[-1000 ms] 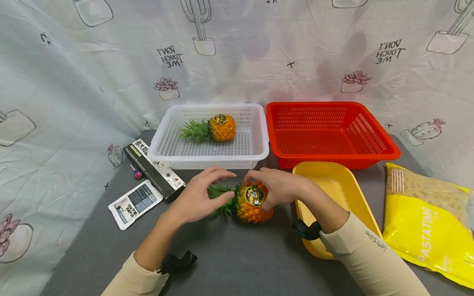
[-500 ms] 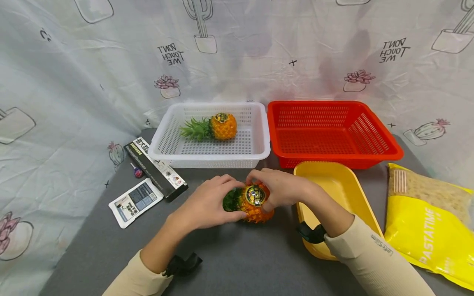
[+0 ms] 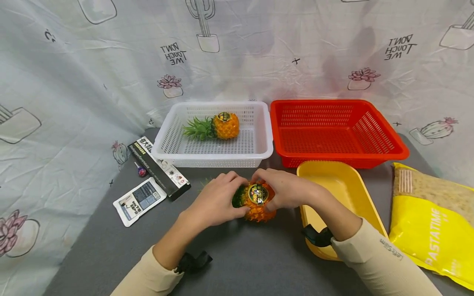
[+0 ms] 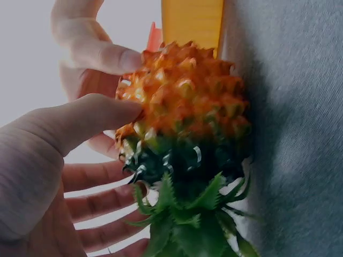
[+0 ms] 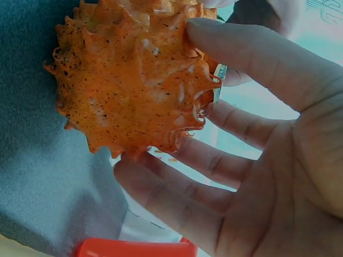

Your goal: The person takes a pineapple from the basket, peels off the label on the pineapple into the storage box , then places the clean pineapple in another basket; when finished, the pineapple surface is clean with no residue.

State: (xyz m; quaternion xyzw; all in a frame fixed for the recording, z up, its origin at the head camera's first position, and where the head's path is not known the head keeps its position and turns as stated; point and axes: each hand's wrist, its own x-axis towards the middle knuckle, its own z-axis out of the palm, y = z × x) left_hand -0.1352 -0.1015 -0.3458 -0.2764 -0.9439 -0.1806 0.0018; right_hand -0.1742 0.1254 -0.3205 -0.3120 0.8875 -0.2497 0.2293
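A toy-like orange pineapple (image 3: 258, 213) with green leaves lies on its side on the grey table, its round black-and-gold label facing up. My left hand (image 3: 221, 202) grips it near the leaf end and covers most of the leaves in the head view. In the left wrist view, the thumb lies on the pineapple (image 4: 187, 96) and the fingers reach round its far side. My right hand (image 3: 289, 190) holds the rounded base between thumb and fingers, as the right wrist view shows on the spiky orange skin (image 5: 123, 91).
Behind the hands stands a white basket (image 3: 212, 157) holding another pineapple (image 3: 226, 126). Beside it is a red basket (image 3: 338, 157). A yellow tray (image 3: 342, 181) and a pasta bag (image 3: 431, 230) lie right. Leftward are a black box (image 3: 157, 168), a white packet (image 3: 140, 201) and a lollipop (image 3: 141, 170).
My left hand has moved right from over the leaves and taken hold of the pineapple. The right hand keeps its grip at the base. The head view has shifted slightly.
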